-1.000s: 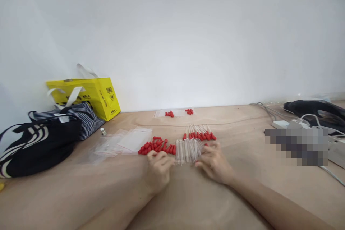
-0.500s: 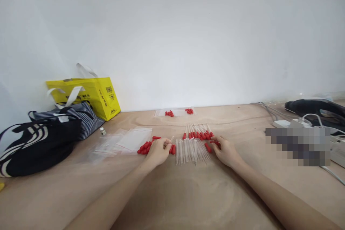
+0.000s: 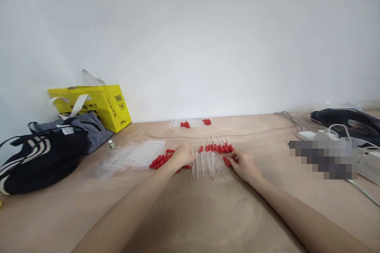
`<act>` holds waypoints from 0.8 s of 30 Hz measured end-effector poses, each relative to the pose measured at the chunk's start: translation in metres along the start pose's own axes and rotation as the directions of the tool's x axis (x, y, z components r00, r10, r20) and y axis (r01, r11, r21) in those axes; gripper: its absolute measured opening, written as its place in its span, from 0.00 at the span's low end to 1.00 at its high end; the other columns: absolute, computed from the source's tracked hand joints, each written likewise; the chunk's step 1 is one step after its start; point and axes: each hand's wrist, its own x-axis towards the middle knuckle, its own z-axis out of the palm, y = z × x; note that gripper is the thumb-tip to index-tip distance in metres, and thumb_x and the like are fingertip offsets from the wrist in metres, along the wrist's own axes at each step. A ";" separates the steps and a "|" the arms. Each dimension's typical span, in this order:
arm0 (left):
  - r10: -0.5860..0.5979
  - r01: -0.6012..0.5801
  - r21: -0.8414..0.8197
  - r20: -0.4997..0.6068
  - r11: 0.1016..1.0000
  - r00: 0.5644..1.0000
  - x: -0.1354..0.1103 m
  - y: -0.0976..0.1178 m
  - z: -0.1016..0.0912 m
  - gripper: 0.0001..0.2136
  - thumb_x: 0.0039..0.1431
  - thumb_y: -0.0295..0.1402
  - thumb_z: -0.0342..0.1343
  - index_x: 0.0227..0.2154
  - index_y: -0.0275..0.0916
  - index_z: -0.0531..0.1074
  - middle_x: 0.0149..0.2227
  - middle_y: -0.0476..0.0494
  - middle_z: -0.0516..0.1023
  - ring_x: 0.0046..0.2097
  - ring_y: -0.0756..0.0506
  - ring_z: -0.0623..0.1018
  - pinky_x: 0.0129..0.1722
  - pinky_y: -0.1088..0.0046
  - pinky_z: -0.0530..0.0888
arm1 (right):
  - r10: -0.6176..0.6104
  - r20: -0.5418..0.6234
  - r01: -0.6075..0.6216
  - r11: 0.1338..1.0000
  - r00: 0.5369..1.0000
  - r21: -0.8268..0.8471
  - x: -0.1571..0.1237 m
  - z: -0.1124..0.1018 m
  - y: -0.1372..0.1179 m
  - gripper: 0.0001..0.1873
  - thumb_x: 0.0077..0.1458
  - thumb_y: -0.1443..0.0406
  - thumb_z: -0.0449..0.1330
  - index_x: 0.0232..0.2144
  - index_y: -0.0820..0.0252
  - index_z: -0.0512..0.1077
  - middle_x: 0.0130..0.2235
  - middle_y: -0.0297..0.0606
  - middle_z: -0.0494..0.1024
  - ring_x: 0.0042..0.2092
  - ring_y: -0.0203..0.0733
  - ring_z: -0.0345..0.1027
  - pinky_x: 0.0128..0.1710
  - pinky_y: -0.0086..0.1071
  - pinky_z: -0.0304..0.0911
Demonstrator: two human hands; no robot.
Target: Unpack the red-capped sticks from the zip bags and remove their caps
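Note:
My left hand (image 3: 183, 155) has its fingers bent together at the left end of a row of clear glass dropper tubes (image 3: 208, 166). Its fingertips are mostly hidden, and I cannot make out what is between them. Beside and under that hand lies a pile of loose red rubber bulbs (image 3: 157, 161). My right hand (image 3: 242, 165) is closed at the right end of the row, thumb and fingers on a red rubber bulb (image 3: 227, 161). Just behind the tubes, droppers with red bulbs fitted (image 3: 219, 148) lie side by side, their thin ends pointing away.
Clear plastic zip bags (image 3: 145, 154) lie to the left, near a small bottle (image 3: 111, 144). Further left are a black bag (image 3: 44, 162) and a yellow bag (image 3: 115, 106). A clear bag with red bulbs (image 3: 194, 123) lies by the wall. Power strips (image 3: 368, 162) and cables are at right.
My left hand has moved slightly right and away from me, towards the tubes, and now hides more of its fingertips. My right hand has shifted slightly left, its fingers now on the red bulb.

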 end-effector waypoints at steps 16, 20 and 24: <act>0.026 -0.030 0.103 0.044 0.994 0.999 -0.001 -0.013 -0.016 0.05 0.40 0.27 0.53 0.15 0.37 0.72 0.16 0.48 0.74 0.20 0.51 0.71 0.21 0.79 0.64 | 0.092 -0.012 -0.092 0.996 0.996 -0.011 0.000 -0.010 0.002 0.15 0.49 0.59 0.48 0.26 0.59 0.72 0.24 0.35 0.75 0.24 0.38 0.66 0.25 0.28 0.56; 0.057 -0.054 0.099 -0.031 0.994 0.998 0.011 -0.004 -0.010 0.05 0.40 0.32 0.56 0.22 0.38 0.73 0.24 0.45 0.77 0.29 0.47 0.75 0.28 0.76 0.66 | 0.083 -0.034 -0.084 0.995 0.996 -0.045 0.001 -0.010 0.003 0.14 0.48 0.60 0.48 0.26 0.57 0.72 0.25 0.34 0.74 0.25 0.38 0.65 0.25 0.29 0.55; 0.032 -0.029 0.088 -0.039 0.996 0.999 0.030 0.014 0.006 0.09 0.42 0.39 0.55 0.19 0.38 0.73 0.25 0.42 0.77 0.31 0.44 0.76 0.30 0.74 0.67 | 0.111 -0.043 -0.114 0.991 0.993 -0.070 -0.001 -0.012 0.001 0.14 0.49 0.59 0.48 0.26 0.56 0.72 0.27 0.34 0.75 0.27 0.39 0.66 0.25 0.28 0.54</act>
